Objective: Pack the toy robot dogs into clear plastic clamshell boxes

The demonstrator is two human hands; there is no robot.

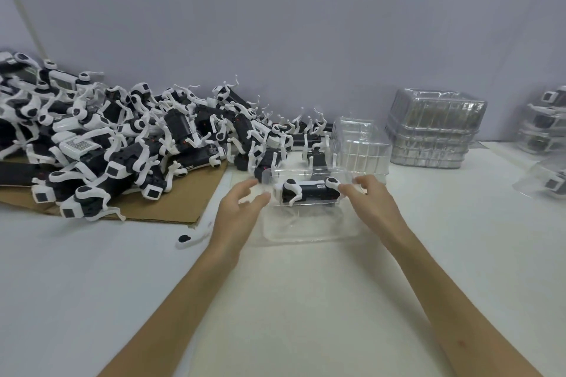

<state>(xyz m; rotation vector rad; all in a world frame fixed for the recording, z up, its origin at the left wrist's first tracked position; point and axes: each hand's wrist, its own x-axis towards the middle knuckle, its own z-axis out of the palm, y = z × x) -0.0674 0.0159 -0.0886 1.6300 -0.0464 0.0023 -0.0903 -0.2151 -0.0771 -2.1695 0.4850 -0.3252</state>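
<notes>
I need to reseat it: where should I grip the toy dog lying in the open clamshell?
Pinch the toy dog across its black midsection from above; it lies lengthwise in the clamshell, and its thin white legs at each end look fragile.

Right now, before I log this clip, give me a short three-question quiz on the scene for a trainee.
1. True or false: the pile of unpacked toy dogs lies on brown cardboard to the person's left.
2. The toy dog between the left hand and right hand sits: A) in an open clamshell box; B) on the pile; C) on the cardboard.
3. On which side of the person does the stack of empty clamshell boxes stand?
Key: 1 true; 2 A; 3 the right.
</notes>
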